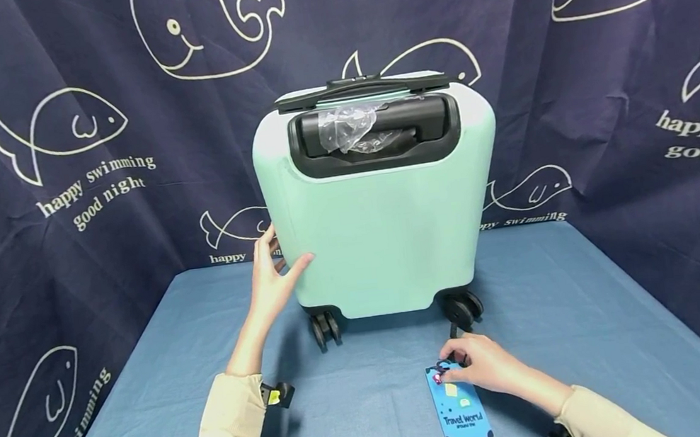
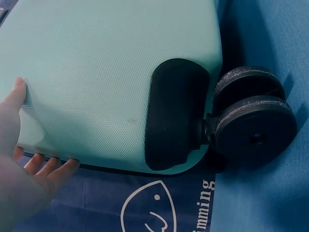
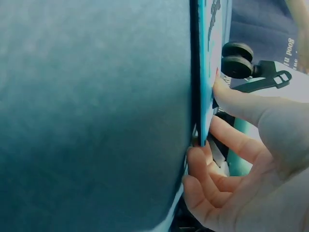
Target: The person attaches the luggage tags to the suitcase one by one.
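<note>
A mint-green suitcase (image 1: 384,236) stands upright on its black wheels (image 1: 460,309). My left hand (image 1: 271,277) holds its left side, thumb on the broad face and fingers around the side edge; the left wrist view shows this hand (image 2: 29,159) near a wheel (image 2: 256,121). In front of the suitcase, my right hand (image 1: 483,365) pinches the top end of a blue luggage tag (image 1: 463,416) printed "Travel World". A black strap with a buckle (image 3: 281,79) sticks out past the right hand (image 3: 241,159). The tag lies close to the cloth; whether it touches is unclear.
Blue cloth (image 1: 363,402) covers the table. A dark blue curtain (image 1: 104,258) with white whales and fish hangs behind and at both sides. Crumpled clear plastic (image 1: 350,129) wraps the suitcase's recessed handle, below a black top handle (image 1: 368,88).
</note>
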